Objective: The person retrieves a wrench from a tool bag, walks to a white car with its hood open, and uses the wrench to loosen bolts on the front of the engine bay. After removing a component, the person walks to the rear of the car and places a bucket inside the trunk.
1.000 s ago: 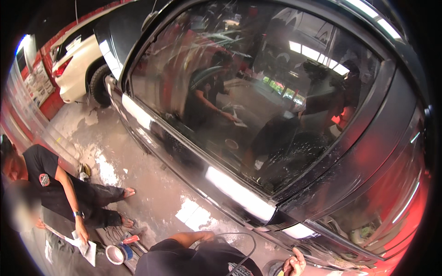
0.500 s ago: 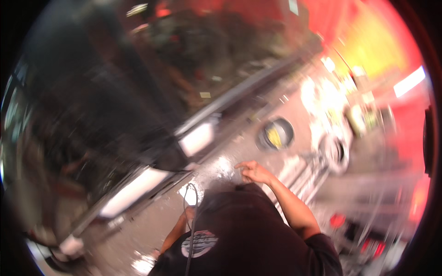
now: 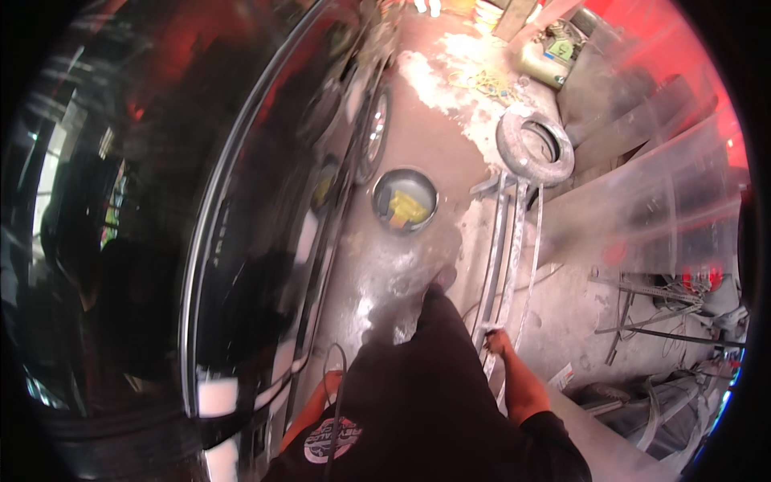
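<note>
My right hand (image 3: pixel 498 342) is low beside my right leg, in front of a whitish metal frame (image 3: pixel 514 241) on the floor. Its fingers are curled closed; a small pale patch shows at the fingertips, and I cannot make out what they hold, if anything. Only part of my left hand (image 3: pixel 332 380) shows beside my torso, near the black car's side, with its fingers hidden. A dark cable (image 3: pixel 340 394) hangs in front of it. Ahead on the floor sits a round dark basin (image 3: pixel 376 201) with a yellow cloth (image 3: pixel 408 207) in it.
The glossy black car (image 3: pixel 241 265) fills the left side, its wheel (image 3: pixel 374 135) beyond the basin. A tire (image 3: pixel 514 157) lies at the frame's far end. Clear plastic sheeting (image 3: pixel 634 201) hangs at right. Metal stands (image 3: pixel 634 309) and a covered dark bundle (image 3: pixel 642 418) are at lower right.
The view has turned, so the basin now lies straight ahead and the car along the left. My right hand has dropped lower and closer to my side, its pointing finger now curled.
</note>
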Demonstrator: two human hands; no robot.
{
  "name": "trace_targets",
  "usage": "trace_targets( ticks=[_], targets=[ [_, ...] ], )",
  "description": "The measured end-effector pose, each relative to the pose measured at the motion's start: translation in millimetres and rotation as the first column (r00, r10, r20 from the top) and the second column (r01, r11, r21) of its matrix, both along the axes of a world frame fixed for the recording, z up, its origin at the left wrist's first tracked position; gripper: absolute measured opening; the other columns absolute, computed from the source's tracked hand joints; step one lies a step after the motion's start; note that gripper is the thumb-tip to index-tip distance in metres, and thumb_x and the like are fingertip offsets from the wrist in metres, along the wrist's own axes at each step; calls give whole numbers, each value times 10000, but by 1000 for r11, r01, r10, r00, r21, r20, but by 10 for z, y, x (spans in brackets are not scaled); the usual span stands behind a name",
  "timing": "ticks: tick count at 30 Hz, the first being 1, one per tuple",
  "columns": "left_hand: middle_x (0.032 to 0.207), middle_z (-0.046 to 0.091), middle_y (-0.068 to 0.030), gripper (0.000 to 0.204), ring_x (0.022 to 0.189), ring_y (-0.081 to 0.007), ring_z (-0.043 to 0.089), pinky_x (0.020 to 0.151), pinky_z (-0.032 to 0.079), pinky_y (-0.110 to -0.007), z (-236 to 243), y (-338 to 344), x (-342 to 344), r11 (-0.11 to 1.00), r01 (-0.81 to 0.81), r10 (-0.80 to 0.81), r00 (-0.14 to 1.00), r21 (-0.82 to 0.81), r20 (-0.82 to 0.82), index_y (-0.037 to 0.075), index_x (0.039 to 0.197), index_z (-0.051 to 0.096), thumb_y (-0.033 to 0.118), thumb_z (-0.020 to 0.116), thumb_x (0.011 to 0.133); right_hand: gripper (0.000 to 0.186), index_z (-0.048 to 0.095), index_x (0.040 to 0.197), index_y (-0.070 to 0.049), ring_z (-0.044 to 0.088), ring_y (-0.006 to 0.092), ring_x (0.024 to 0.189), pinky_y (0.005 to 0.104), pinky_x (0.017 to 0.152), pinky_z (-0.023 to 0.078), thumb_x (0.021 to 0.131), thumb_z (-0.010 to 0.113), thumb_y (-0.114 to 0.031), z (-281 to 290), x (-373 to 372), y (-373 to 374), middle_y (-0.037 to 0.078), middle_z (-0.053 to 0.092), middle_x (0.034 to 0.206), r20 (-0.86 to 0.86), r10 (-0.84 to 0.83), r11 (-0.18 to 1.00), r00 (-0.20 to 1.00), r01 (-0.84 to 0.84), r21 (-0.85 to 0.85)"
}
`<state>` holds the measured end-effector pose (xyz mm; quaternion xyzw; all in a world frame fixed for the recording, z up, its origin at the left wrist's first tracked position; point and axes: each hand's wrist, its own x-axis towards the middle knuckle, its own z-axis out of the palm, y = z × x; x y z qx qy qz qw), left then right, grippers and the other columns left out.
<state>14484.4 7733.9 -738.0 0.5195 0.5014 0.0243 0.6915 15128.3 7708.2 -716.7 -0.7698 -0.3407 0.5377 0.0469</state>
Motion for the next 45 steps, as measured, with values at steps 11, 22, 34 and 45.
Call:
trace_targets(
  ticks=[11, 22, 34, 45],
  targets=[
    [839, 679, -106, 264, 649, -186, 637, 514, 488, -344, 984, 2981, 2713, 912, -174, 111, 976, -370, -185, 39, 1074, 656, 97, 602, 823, 367, 638, 1113, 7, 679, 226, 619, 321, 589, 562, 800, 453, -35, 1130, 1362, 2991, 173, 689, 754, -70, -62, 966, 996, 77, 248],
    [797, 678, -114, 284, 739, -260, 655, 689, 515, -361, 163, 4569, 3642, 951, 140, -185, 972, -277, -143, -3, 909, 677, 211, 662, 723, 385, 625, 1125, 28, 648, 219, 533, 327, 522, 534, 771, 481, -20, 751, 3292, 4528, 176, 683, 715, -86, -316, 874, 945, 325, 362],
    [921, 672, -72, 287, 776, -138, 632, 653, 498, -279, 1302, 8812, 6622, 960, 105, -94, 994, 259, -56, 57, 1115, 656, 77, 528, 860, 299, 621, 1084, 38, 603, 241, 483, 367, 384, 456, 874, 441, -76, 288, 4579, 5246, 183, 659, 704, -110, -549, 836, 828, 543, -85],
    [871, 680, -90, 266, 721, -189, 652, 602, 521, -310, 1033, 10314, 7811, 982, 181, -189, 958, -55, -215, -6, 1057, 665, 76, 591, 816, 463, 617, 1174, 11, 641, 215, 523, 327, 465, 500, 720, 549, -50, 392, 6478, 9711, 162, 688, 723, -186, -378, 915, 907, 396, 74]
  ],
)
